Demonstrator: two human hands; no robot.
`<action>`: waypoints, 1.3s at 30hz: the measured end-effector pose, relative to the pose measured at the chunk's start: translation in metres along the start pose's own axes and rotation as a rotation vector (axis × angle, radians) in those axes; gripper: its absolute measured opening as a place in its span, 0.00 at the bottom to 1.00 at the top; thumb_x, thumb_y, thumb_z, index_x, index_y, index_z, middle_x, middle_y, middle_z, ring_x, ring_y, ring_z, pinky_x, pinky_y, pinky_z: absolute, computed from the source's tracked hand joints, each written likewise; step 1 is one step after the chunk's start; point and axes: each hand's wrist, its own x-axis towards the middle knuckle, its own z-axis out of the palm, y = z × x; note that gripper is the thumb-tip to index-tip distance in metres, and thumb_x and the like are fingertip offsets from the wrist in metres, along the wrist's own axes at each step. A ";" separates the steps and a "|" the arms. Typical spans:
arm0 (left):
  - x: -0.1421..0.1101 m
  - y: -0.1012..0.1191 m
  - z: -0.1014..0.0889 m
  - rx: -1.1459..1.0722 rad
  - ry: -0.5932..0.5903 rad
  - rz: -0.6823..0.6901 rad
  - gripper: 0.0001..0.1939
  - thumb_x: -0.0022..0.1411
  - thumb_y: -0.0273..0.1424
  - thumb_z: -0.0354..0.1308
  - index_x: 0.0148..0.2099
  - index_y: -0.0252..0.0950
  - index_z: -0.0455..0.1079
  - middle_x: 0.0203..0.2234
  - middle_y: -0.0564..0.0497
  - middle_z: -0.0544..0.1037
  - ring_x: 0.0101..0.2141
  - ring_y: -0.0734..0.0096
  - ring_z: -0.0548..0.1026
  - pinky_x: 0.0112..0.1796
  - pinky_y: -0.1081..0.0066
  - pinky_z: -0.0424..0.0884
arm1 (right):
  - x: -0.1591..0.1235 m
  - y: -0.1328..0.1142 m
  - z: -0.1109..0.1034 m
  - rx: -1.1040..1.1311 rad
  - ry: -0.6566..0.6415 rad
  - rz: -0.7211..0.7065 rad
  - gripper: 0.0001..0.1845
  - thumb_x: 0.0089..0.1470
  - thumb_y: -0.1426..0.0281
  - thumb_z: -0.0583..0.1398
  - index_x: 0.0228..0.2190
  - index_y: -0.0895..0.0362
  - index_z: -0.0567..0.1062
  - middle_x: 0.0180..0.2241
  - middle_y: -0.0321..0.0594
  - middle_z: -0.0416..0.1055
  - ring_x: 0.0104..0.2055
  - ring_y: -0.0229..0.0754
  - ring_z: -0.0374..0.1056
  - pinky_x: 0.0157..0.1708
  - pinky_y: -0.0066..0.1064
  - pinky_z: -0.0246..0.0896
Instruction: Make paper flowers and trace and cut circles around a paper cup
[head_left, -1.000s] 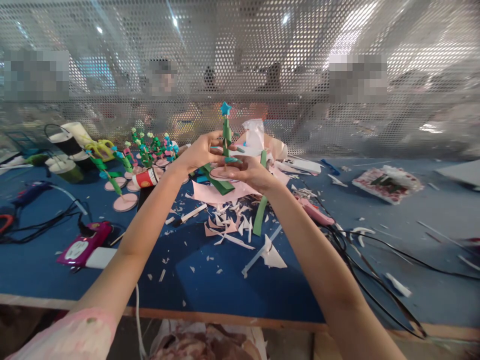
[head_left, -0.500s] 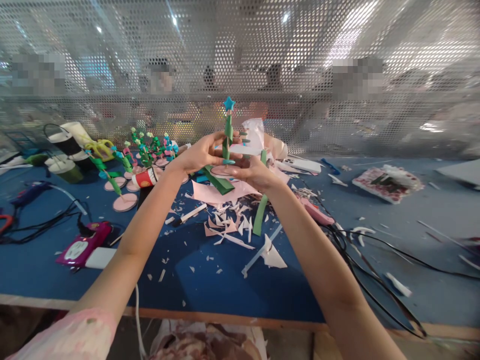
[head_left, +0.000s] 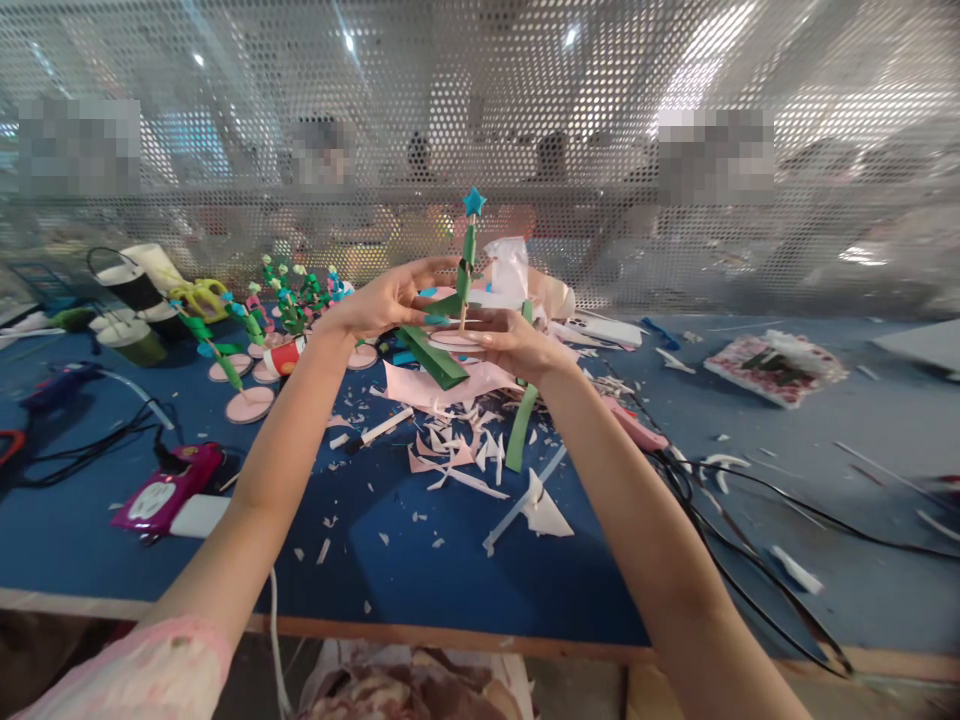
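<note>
Upright above the table stands a wooden stick topped with a blue star (head_left: 473, 202). A green strip (head_left: 468, 262) wraps round the stick, and its loose end runs left to my left hand (head_left: 386, 300), whose thumb and fingers are closed on it. Below, the stick is set in a round pink disc (head_left: 452, 341). My right hand (head_left: 517, 345) grips this disc at its right edge, thumb on top; the fingers beneath are partly hidden. Another wide green strip (head_left: 435, 360) lies just below my hands.
Similar green stick pieces on pink discs (head_left: 250, 404) stand at left, near a red-and-white roll (head_left: 286, 357). White and pink scraps (head_left: 457, 450) litter the middle. A purple device (head_left: 169, 490), a pink tool (head_left: 634, 422) and black cables (head_left: 720, 560) lie around; a perforated metal screen (head_left: 480, 90) rises behind.
The starred stick has shifted slightly right. My left hand has drawn back left, pulling the strip's end out from the stick, so bare wood shows above the disc.
</note>
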 end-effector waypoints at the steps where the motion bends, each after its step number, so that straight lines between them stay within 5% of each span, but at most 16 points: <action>1: -0.001 0.000 -0.002 0.017 0.004 -0.012 0.37 0.45 0.23 0.68 0.58 0.40 0.64 0.58 0.42 0.67 0.49 0.58 0.75 0.42 0.71 0.75 | 0.000 0.000 -0.001 -0.008 0.014 0.004 0.34 0.30 0.62 0.73 0.41 0.63 0.76 0.44 0.51 0.75 0.46 0.47 0.73 0.50 0.38 0.68; 10: -0.006 -0.003 -0.022 0.181 0.062 -0.080 0.38 0.46 0.18 0.63 0.60 0.41 0.62 0.59 0.41 0.66 0.47 0.61 0.76 0.39 0.72 0.75 | -0.001 -0.002 -0.007 -0.064 -0.015 0.005 0.39 0.33 0.59 0.72 0.47 0.64 0.73 0.52 0.55 0.70 0.53 0.51 0.68 0.55 0.41 0.64; 19: -0.003 -0.001 -0.010 0.084 0.032 -0.091 0.36 0.45 0.22 0.67 0.58 0.39 0.64 0.58 0.40 0.67 0.48 0.60 0.76 0.41 0.69 0.75 | 0.001 0.003 -0.003 -0.072 0.008 0.014 0.32 0.32 0.62 0.73 0.40 0.63 0.76 0.45 0.53 0.75 0.48 0.50 0.72 0.54 0.43 0.64; 29: 0.001 -0.002 -0.003 0.014 0.032 -0.049 0.40 0.39 0.30 0.73 0.55 0.33 0.64 0.52 0.38 0.71 0.49 0.50 0.74 0.47 0.56 0.73 | 0.000 0.003 -0.002 -0.106 0.001 0.025 0.35 0.33 0.62 0.73 0.43 0.65 0.74 0.46 0.56 0.74 0.49 0.53 0.71 0.56 0.49 0.60; 36: 0.005 -0.003 0.003 0.008 0.025 -0.041 0.40 0.38 0.33 0.74 0.54 0.34 0.66 0.51 0.40 0.72 0.50 0.55 0.73 0.48 0.64 0.72 | 0.002 0.007 0.001 -0.080 -0.033 0.008 0.33 0.31 0.63 0.73 0.41 0.62 0.75 0.42 0.50 0.76 0.46 0.52 0.73 0.56 0.48 0.61; 39: 0.005 -0.004 -0.002 0.069 0.034 -0.049 0.41 0.37 0.30 0.74 0.55 0.35 0.66 0.52 0.39 0.72 0.50 0.55 0.73 0.48 0.63 0.72 | 0.002 0.008 0.001 -0.089 0.002 0.005 0.40 0.29 0.63 0.74 0.46 0.62 0.72 0.45 0.51 0.74 0.49 0.53 0.71 0.58 0.49 0.59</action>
